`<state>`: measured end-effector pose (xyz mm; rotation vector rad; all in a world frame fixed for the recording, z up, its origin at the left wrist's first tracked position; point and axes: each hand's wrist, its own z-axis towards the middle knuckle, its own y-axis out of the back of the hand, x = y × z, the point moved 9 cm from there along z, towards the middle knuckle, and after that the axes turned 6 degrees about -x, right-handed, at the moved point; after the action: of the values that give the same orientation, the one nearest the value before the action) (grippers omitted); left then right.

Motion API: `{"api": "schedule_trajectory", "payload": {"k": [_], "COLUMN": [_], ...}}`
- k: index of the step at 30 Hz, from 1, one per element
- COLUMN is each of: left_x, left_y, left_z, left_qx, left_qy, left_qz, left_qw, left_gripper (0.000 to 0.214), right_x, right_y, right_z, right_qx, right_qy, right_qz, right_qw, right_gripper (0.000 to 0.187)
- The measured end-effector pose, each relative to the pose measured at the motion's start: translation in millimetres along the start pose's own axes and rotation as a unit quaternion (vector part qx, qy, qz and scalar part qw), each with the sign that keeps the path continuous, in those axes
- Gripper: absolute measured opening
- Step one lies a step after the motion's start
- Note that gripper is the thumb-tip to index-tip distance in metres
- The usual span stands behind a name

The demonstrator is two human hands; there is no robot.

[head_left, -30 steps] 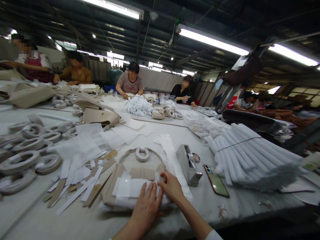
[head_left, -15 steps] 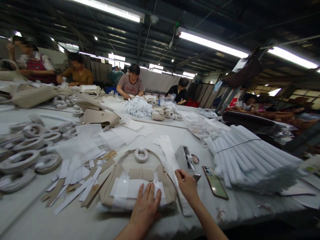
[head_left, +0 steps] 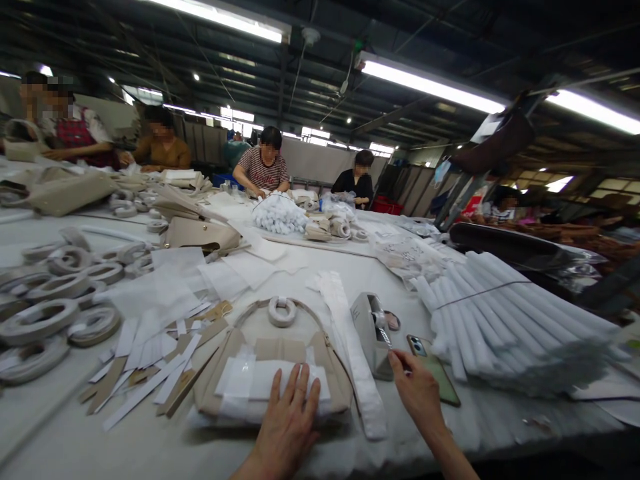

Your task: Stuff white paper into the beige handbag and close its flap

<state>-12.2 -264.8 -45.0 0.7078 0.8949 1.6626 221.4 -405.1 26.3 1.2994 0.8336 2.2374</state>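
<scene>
A beige handbag (head_left: 273, 353) lies flat on the white table (head_left: 150, 447) in front of me, with white foam wrap (head_left: 250, 380) taped over its front and a wrapped ring (head_left: 282, 311) on its handle. My left hand (head_left: 290, 420) presses flat on the wrapped front of the bag. My right hand (head_left: 417, 393) is off the bag, to its right, with its fingertips at the front end of a grey tape dispenser (head_left: 373, 330). A long strip of white foam (head_left: 350, 347) lies between the bag and the dispenser.
A phone (head_left: 434, 370) lies right of the dispenser, beside a bundle of white foam tubes (head_left: 500, 313). Card and foam strips (head_left: 150, 360) and wrapped strap coils (head_left: 55, 307) cover the left. More beige bags (head_left: 200, 233) lie farther off. Several people work at the far side.
My right hand left the bag's upper right corner and moved right to the tape dispenser. My left hand stayed pressed on the bag.
</scene>
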Motion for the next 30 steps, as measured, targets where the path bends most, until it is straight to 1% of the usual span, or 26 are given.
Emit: {"api": "schedule_trajectory", "payload": {"k": [3, 5, 6, 8, 10, 12, 14, 16, 19, 21, 23, 26, 28, 30], "left_x": [-1.7, -1.2, -0.9, -0.8, -1.9, -3.0, -4.1, -5.8, -9.2, -8.4, -7.2, -7.1, -6.4, -4.8], "left_y": [2.6, 2.7, 2.2, 1.4, 1.7, 3.0, 3.9, 3.0, -2.1, -6.9, -10.5, -10.6, -8.5, -6.0], "left_z": [1.2, 1.2, 1.1, 0.9, 0.8, 0.3, -1.1, -3.3, -6.8, -7.7, -7.1, -5.1, -4.7, -5.3], "left_qx": [-0.031, -0.051, -0.058, -0.072, -0.088, -0.104, -0.116, -0.12, -0.112, -0.098, -0.086, -0.083, -0.081, -0.075], "left_qy": [-0.005, 0.001, 0.005, 0.012, 0.012, 0.01, 0.007, 0.002, 0.0, 0.015, 0.023, 0.006, -0.005, -0.005], "left_qz": [-0.008, -0.01, -0.008, 0.002, 0.017, 0.033, 0.048, 0.059, 0.066, 0.063, 0.062, 0.064, 0.058, 0.05], "left_qw": [0.999, 0.999, 0.998, 0.997, 0.996, 0.994, 0.992, 0.991, 0.992, 0.993, 0.994, 0.994, 0.995, 0.996], "left_gripper": [0.066, 0.064, 0.062, 0.058, 0.054, 0.051, 0.047, 0.044, 0.04, 0.039, 0.038, 0.038, 0.038, 0.037], "right_x": [19.3, 40.7, 53.5, 80.2, 104.5, 121.4, 127.1, 123.6, 112.5, 105.9, 100.4, 96.8, 98.9, 99.6], "right_y": [-9.6, -23.1, -31.8, -51.6, -70.9, -86.7, -99.2, -110.4, -126.2, -135.5, -142.4, -145.4, -139.2, -123.7], "right_z": [-1.3, -5.5, -9.6, -22.9, -43.0, -66.5, -86.5, -98.6, -107.7, -111.2, -111.9, -110.4, -108.1, -99.5], "right_qx": [0.001, 0.027, 0.048, 0.11, 0.185, 0.252, 0.289, 0.299, 0.304, 0.31, 0.314, 0.316, 0.319, 0.306], "right_qy": [0.005, 0.029, 0.05, 0.107, 0.178, 0.256, 0.321, 0.36, 0.388, 0.392, 0.378, 0.339, 0.309, 0.266], "right_qz": [0.033, 0.054, 0.062, 0.076, 0.08, 0.059, -0.001, -0.079, -0.168, -0.19, -0.193, -0.162, -0.087, 0.024], "right_qw": [0.999, 0.998, 0.996, 0.985, 0.963, 0.932, 0.902, 0.88, 0.854, 0.845, 0.849, 0.871, 0.892, 0.914], "right_gripper": [0.048, 0.043, 0.04, 0.033, 0.028, 0.027, 0.028, 0.029, 0.028, 0.031, 0.033, 0.034, 0.035, 0.037]}}
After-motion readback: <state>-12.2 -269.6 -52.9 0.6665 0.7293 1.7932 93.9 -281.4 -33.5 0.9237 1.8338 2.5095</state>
